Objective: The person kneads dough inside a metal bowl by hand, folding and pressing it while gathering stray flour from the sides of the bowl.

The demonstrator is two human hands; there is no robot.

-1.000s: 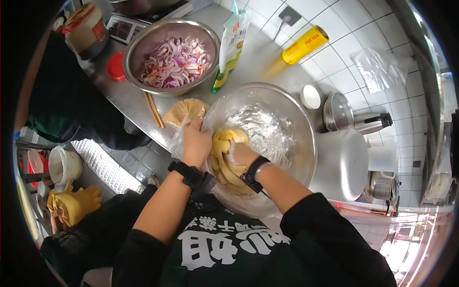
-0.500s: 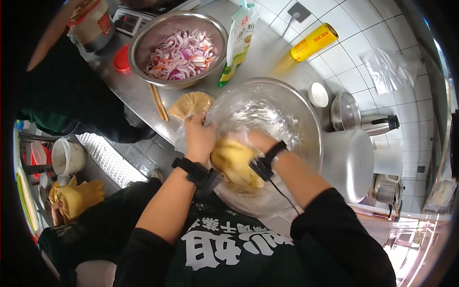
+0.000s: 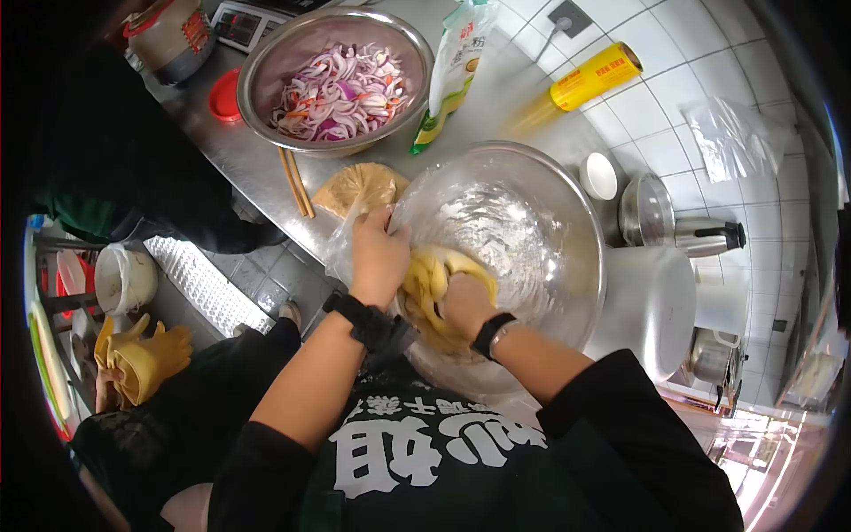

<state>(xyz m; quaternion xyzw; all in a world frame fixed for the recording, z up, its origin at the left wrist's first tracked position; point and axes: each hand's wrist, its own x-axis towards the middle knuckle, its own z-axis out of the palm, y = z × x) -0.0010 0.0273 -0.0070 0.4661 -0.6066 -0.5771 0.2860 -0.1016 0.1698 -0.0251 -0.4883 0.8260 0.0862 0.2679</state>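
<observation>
A large steel bowl (image 3: 576, 199) stands in front of me, its inside smeared with white powder. In its near left part lies a yellow-skinned chicken (image 3: 427, 277), partly covered by my hand. My right hand (image 3: 467, 303) is closed on the chicken, its fingertips hidden in the folds of skin. At the bowl's left rim, my left hand (image 3: 381, 257) is closed on clear plastic (image 3: 341, 251) that hangs over the edge. A tied bag of tan powder (image 3: 359, 188) sits just beyond that hand.
Sliced red onions fill a second steel bowl (image 3: 424, 84). Chopsticks (image 3: 295, 182), a red lid (image 3: 226, 96), a seasoning packet (image 3: 454, 75), a yellow film roll (image 3: 596, 77) and a white cup (image 3: 598, 176) surround the work. A large pot (image 3: 651, 306) stands right; another person holds yellow gloves (image 3: 146, 359).
My right hand has moved down and left onto the chicken and shows more sharply. The chicken's folds have shifted. My left hand stays at the rim with the plastic.
</observation>
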